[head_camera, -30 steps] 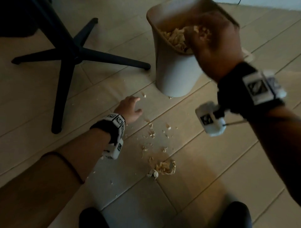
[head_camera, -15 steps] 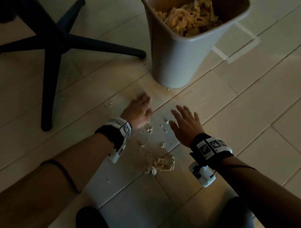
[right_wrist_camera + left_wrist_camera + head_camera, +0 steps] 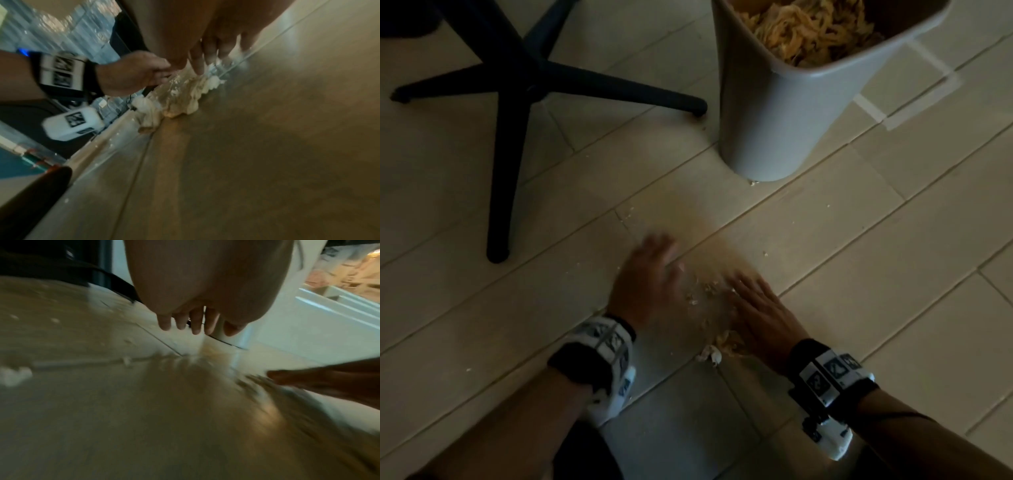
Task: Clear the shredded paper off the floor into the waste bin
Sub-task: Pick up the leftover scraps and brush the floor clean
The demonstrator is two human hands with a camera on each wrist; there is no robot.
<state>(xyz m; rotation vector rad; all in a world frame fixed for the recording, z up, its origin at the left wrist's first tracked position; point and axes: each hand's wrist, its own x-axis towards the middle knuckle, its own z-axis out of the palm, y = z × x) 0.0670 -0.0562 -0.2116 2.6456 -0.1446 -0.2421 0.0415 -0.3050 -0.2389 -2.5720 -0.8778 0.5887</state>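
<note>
A small clump of shredded paper (image 3: 717, 347) and loose scraps (image 3: 705, 291) lie on the pale tiled floor between my two hands. My left hand (image 3: 650, 277) is low over the floor on the left of the scraps, fingers straight and blurred. On the right, my right hand (image 3: 756, 308) lies flat, its edge against the clump (image 3: 180, 99). In the right wrist view the fingers (image 3: 197, 61) touch the paper. The grey waste bin (image 3: 774, 113) stands beyond, holding a heap of shredded paper (image 3: 808, 27).
A black office chair base (image 3: 517, 85) with spread legs stands at the back left, one leg ending close to the bin. White tape marks (image 3: 914, 92) lie on the floor right of the bin. Tiny scraps (image 3: 753, 182) dot the tiles near the bin's foot.
The right hand came down from the bin to the floor, then slid in against the clump. The left hand moved toward it, drawing the scraps together.
</note>
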